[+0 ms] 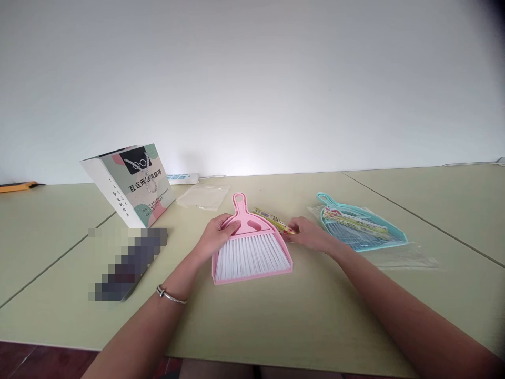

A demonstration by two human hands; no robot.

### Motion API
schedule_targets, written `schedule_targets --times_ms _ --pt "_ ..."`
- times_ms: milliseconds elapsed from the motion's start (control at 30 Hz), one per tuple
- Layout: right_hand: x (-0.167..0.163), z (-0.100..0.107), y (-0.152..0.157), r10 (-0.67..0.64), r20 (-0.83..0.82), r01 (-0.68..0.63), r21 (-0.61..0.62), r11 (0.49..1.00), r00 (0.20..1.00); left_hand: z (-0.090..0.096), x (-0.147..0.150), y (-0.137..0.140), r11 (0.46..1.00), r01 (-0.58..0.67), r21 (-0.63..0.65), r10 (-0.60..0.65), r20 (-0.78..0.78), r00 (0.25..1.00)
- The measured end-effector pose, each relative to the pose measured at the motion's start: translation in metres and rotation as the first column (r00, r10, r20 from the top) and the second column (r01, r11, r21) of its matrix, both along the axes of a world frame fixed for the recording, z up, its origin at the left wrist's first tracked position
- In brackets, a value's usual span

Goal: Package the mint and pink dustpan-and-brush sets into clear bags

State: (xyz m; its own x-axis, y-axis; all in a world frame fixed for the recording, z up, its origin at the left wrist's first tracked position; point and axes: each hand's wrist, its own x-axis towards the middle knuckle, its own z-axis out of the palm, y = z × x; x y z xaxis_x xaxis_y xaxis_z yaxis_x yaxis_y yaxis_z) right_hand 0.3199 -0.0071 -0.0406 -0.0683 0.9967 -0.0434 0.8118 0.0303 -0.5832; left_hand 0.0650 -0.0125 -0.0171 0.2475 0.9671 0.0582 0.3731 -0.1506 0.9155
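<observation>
My left hand (216,236) grips the left side of a pink dustpan (252,277), thumb on top near the handle. A small pink brush (252,256) with white bristles is nested in the dustpan, its handle pointing away from me. My right hand (310,234) is closed on the near end of a yellow printed card label (272,218), just beyond the dustpan's right edge. Some of its fingers are hidden. To the right lies a teal dustpan (396,239) with its brush and a similar label, on or in clear plastic.
A paper bag (153,184) with a rope handle stands at the left. Behind it a white power strip (183,179) lies by the wall. A clear plastic bag (205,196) lies flat beyond the dustpan. A blurred dark object (132,266) is at left. Something orange (18,186) sits far left.
</observation>
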Motion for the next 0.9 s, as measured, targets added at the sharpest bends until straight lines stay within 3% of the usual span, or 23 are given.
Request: schedule_targets --times_ms 100,233,433,567,667,733,800,867,900 --pt "-0.001 0.004 -0.002 -0.026 -0.231 0.05 0.095 0.994 0.973 -0.002 -0.001 0.001 1.0 -0.006 0.002 0.006 0.001 1.0" --pt "-0.005 0.019 -0.01 0.008 -0.547 0.153 0.248 0.957 0.837 -0.006 -0.002 0.003 0.998 -0.066 0.008 0.066 -0.029 0.997" --pt "0.003 0.036 -0.017 0.084 -0.786 0.163 0.229 0.96 0.613 -0.007 -0.001 0.004 0.991 -0.093 -0.095 0.09 -0.041 0.995" --pt "0.01 0.034 -0.012 0.104 -0.865 0.191 0.223 0.956 0.492 -0.008 -0.001 0.004 0.995 -0.091 -0.041 0.088 -0.056 0.995" --pt "0.01 0.037 -0.013 0.1 -0.861 0.251 0.254 0.934 0.499 -0.009 -0.002 0.005 0.995 -0.088 -0.043 0.086 -0.054 0.995" --pt "0.005 0.04 -0.018 0.118 -0.82 0.242 0.298 0.923 0.56 -0.009 -0.001 0.004 0.993 -0.09 -0.07 0.088 -0.037 0.995" --pt "-0.006 0.04 -0.026 0.171 -0.703 0.117 0.342 0.932 0.691 -0.008 0.001 0.002 0.99 -0.085 -0.114 0.085 -0.004 0.996" --pt "-0.022 0.036 -0.034 0.297 -0.497 -0.121 0.356 0.927 0.815 -0.008 0.006 0.0 0.984 -0.062 -0.167 0.071 0.046 0.996" --pt "-0.032 0.032 -0.037 0.386 -0.382 -0.253 0.354 0.9 0.84 -0.007 0.008 -0.001 0.981 -0.048 -0.19 0.063 0.074 0.995"
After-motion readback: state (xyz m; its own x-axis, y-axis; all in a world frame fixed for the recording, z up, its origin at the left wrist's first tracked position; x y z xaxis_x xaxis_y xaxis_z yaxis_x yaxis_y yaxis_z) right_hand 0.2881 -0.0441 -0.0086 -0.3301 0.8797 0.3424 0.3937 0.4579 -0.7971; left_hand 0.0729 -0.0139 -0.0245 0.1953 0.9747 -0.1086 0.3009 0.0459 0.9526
